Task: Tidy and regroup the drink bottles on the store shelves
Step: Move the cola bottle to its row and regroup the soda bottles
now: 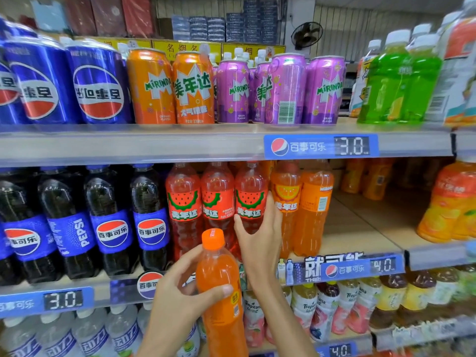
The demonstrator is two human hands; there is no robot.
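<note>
Head view. The left hand (180,292) is wrapped around an orange soda bottle (222,292), thumb across the front of the label and fingers curled behind. The bottle is smooth clear plastic filled with orange liquid, ribbed orange screw cap on top, and it stands nearly upright in front of the shelves at about 6 o'clock in the frame, long axis vertical, cap tipped slightly toward 11 o'clock.

The right hand (260,238) sits just at 1 o'clock from that cap. Its fingers are spread and cupped on the rightmost of three red watermelon bottles (217,202), thumb on the lower left of the label and fingertips along its right side (whether it is truly gripping or only resting cannot be told).

On the middle shelf (360,228), at 3 o'clock from those red ones, stand two orange Mirinda bottles (301,202); at 9 o'clock, four dark Pepsi bottles (108,222) with glossy blue labels are fully seen, a fifth cut by the edge.

The top shelf carries metal cans: two orange cans (171,86), four purple cans (280,88), and blue Pepsi cans (100,83) toward 10 o'clock.
</note>
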